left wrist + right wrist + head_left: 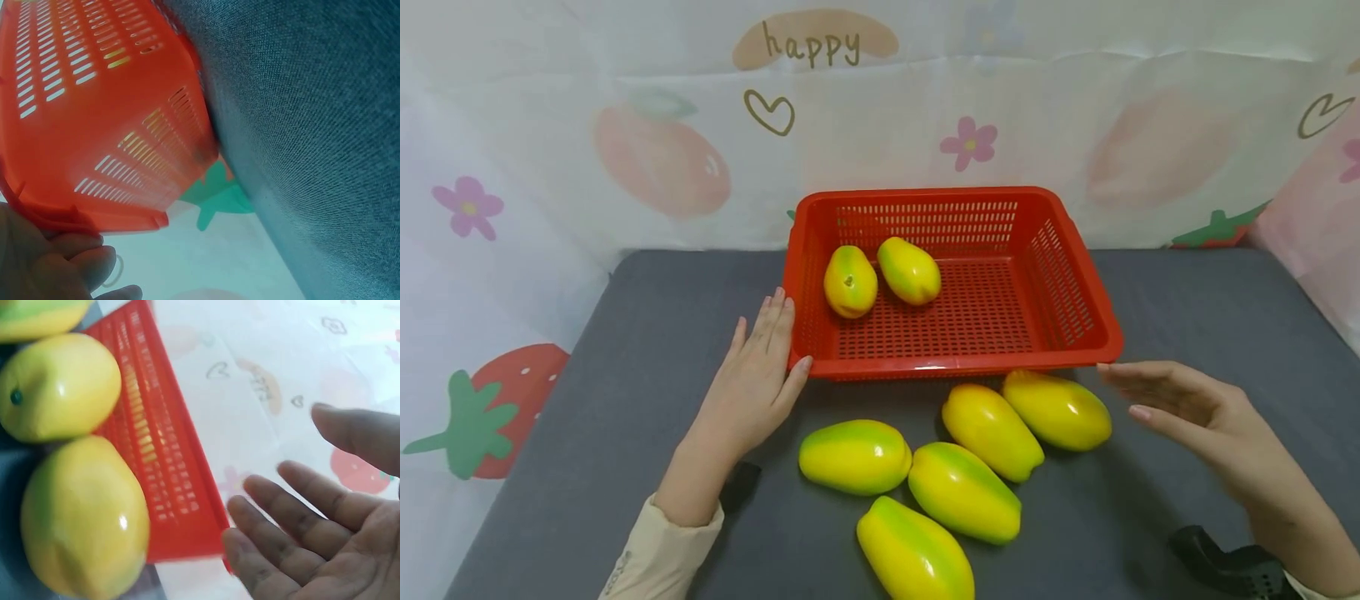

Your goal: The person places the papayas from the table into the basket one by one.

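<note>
A red plastic basket (955, 364) stands on the grey table with two yellow-green papayas inside, one (850, 283) upright at the left and another (909, 271) beside it. My left hand (748, 375) rests along the basket's left rim, fingers straight; the left wrist view shows its fingertips (94, 265) right at the rim. My right hand (1195, 417) hovers off the basket's front right corner with fingers extended and nothing in them. Closest to it lies a papaya (1060, 412), against the basket's front. In the right wrist view two papayas (87, 519) sit before the basket wall (181, 531).
More papayas lie in front of the basket: one (855, 457) at left, one (992, 429) and one (965, 492) in the middle, and one (917, 550) nearest me. A printed cloth (880, 125) hangs behind the table (700, 300).
</note>
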A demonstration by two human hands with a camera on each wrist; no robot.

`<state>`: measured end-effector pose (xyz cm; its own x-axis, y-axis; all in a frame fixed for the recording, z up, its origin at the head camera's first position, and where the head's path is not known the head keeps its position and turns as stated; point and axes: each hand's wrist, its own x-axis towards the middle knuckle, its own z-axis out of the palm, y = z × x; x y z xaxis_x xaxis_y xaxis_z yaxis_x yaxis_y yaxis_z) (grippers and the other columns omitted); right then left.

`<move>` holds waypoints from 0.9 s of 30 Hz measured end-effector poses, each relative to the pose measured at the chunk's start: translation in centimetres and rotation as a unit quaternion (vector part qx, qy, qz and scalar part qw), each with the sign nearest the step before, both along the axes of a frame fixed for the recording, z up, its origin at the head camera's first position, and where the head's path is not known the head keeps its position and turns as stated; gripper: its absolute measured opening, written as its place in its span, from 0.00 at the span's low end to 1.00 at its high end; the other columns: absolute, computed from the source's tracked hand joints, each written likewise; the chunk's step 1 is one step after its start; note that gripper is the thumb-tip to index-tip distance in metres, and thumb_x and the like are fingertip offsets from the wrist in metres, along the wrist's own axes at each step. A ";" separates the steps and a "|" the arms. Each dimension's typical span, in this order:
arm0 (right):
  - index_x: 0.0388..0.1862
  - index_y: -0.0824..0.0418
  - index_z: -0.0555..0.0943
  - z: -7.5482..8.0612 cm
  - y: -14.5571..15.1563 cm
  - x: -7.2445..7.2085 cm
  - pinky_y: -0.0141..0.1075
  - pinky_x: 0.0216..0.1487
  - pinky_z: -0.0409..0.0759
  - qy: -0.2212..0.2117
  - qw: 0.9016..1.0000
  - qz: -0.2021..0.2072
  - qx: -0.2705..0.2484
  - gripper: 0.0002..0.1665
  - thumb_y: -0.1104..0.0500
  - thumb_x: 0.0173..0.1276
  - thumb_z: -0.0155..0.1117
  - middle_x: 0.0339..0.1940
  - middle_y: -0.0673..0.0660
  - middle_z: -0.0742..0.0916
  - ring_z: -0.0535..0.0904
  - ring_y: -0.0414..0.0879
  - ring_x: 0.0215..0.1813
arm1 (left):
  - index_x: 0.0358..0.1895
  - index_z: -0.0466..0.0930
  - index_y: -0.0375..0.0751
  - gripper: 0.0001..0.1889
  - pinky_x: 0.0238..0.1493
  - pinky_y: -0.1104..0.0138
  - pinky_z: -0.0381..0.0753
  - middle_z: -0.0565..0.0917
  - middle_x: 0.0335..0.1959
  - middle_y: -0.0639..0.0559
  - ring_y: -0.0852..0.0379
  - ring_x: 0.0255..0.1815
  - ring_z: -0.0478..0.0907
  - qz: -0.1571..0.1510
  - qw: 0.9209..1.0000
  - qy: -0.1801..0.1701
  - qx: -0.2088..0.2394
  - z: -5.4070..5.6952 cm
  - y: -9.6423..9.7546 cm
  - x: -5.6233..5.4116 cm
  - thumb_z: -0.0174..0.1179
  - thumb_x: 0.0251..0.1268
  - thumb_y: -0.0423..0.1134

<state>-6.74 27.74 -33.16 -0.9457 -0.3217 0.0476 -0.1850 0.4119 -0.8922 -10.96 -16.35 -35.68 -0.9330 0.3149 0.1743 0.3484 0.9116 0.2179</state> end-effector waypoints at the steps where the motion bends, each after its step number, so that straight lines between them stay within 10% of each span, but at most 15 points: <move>1: 0.64 0.61 0.71 0.0 0.2 0.0 0.26 0.49 0.76 -0.004 1.000 -0.004 0.009 0.22 0.65 0.71 0.53 0.62 0.53 0.78 0.74 0.37 0.60 | 0.74 0.41 0.31 0.37 0.71 0.46 0.41 0.43 0.76 0.40 0.44 0.75 0.42 -0.001 1.000 -0.001 0.001 0.0 0.0 0.0 0.44 0.72 0.50; 16: 0.63 0.57 0.72 -1.3 2.2 -1.2 0.29 0.44 0.78 -0.010 0.996 0.000 0.093 0.22 0.60 0.71 0.56 0.60 0.47 0.78 0.73 0.30 0.56 | 0.74 0.39 0.31 0.37 0.71 0.47 0.39 0.41 0.76 0.40 0.45 0.75 0.40 -0.003 1.000 -0.006 0.001 -0.1 0.0 0.0 0.42 0.73 0.50; 27: 0.65 0.64 0.69 -2.7 1.6 -2.2 0.31 0.47 0.78 -0.055 0.998 0.027 0.033 0.24 0.61 0.72 0.54 0.61 0.47 0.78 0.77 0.39 0.55 | 0.74 0.40 0.31 0.37 0.71 0.47 0.40 0.42 0.76 0.39 0.45 0.75 0.41 -0.007 1.000 0.003 0.008 -0.1 0.0 -0.1 0.42 0.73 0.49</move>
